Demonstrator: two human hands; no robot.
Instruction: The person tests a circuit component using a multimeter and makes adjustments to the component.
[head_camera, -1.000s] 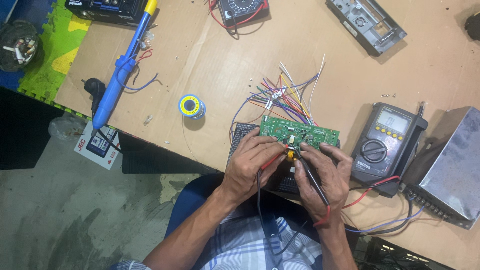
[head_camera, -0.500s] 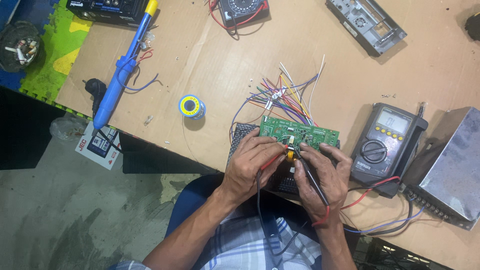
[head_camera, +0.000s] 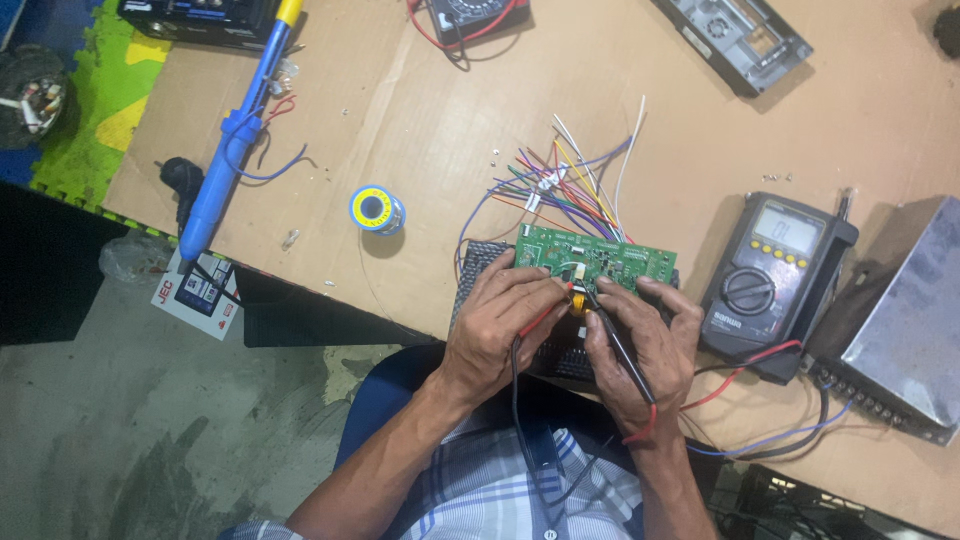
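A green circuit board (head_camera: 600, 258) with a fan of coloured wires (head_camera: 570, 185) at its far edge lies near the front edge of the cardboard-covered table (head_camera: 420, 130). My left hand (head_camera: 500, 325) holds a red test probe (head_camera: 545, 312), its tip at the board's near edge. My right hand (head_camera: 640, 345) holds a black test probe (head_camera: 615, 335), which also points at that edge. Both tips meet close to a small yellow part. The probe leads run back to a dark grey multimeter (head_camera: 775, 280) on the right.
A blue desoldering pump (head_camera: 235, 140) lies at the left with a solder spool (head_camera: 376, 210) beside it. A metal case (head_camera: 900, 320) stands at the right. Another meter (head_camera: 470, 15) and a grey device (head_camera: 735, 40) lie at the far edge.
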